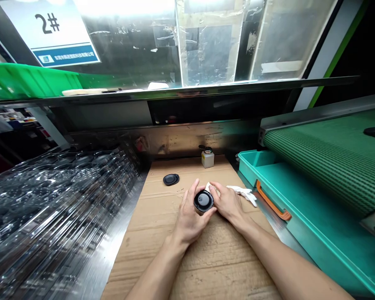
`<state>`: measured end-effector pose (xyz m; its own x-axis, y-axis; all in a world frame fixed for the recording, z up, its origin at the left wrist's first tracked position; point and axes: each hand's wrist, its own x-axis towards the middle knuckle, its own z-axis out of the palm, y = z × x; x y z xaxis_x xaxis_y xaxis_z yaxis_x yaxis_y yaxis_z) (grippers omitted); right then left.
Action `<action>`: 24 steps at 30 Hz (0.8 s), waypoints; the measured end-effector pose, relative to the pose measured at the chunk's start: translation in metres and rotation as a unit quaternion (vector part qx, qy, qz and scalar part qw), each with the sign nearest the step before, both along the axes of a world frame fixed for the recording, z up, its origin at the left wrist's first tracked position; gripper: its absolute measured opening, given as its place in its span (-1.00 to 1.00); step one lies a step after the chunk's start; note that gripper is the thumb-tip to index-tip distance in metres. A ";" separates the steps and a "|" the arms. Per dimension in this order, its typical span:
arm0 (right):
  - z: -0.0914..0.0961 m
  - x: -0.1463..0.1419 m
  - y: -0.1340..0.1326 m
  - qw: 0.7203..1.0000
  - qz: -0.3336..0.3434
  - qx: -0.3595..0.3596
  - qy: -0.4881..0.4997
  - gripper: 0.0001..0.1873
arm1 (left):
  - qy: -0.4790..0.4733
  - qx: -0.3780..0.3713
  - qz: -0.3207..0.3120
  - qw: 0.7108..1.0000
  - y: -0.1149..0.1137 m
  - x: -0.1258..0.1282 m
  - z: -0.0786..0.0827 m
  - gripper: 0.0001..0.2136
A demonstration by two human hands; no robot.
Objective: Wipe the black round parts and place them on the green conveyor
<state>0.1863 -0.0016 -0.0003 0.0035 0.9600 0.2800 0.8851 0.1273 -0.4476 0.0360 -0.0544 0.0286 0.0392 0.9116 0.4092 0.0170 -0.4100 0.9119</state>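
Observation:
My left hand (190, 218) grips a round black part (203, 201) with a grey centre, holding it upright above the cardboard sheet (162, 258). My right hand (226, 204) presses against the part's far side, with a white cloth (242, 194) bunched under its fingers and trailing off to the right. A flat black oval piece (171, 179) lies on the cardboard beyond my left hand. Farther back stands a small white bottle with a metal cap (207, 159).
To the right are a teal tray (262, 183) with an orange handle (272, 201) and a green ribbed conveyor belt (328, 160). Stacked clear plastic trays (59, 200) fill the left. A metal ledge (175, 96) crosses behind, below a green bin (28, 81) and a "2#" sign (46, 26).

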 end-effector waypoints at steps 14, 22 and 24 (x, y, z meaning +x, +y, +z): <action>-0.007 0.001 0.003 0.999 0.000 0.019 0.036 -0.60 | 0.514 -0.101 0.226 0.821 0.025 -0.078 -0.014 -0.46; -0.004 -0.003 0.006 1.000 -0.018 0.003 0.004 -0.59 | 0.495 -0.110 0.076 0.858 0.011 -0.083 0.003 -0.59; -0.003 -0.004 0.006 1.000 -0.023 0.005 -0.003 -0.59 | 0.509 -0.116 0.047 0.852 -0.004 -0.088 0.004 -0.62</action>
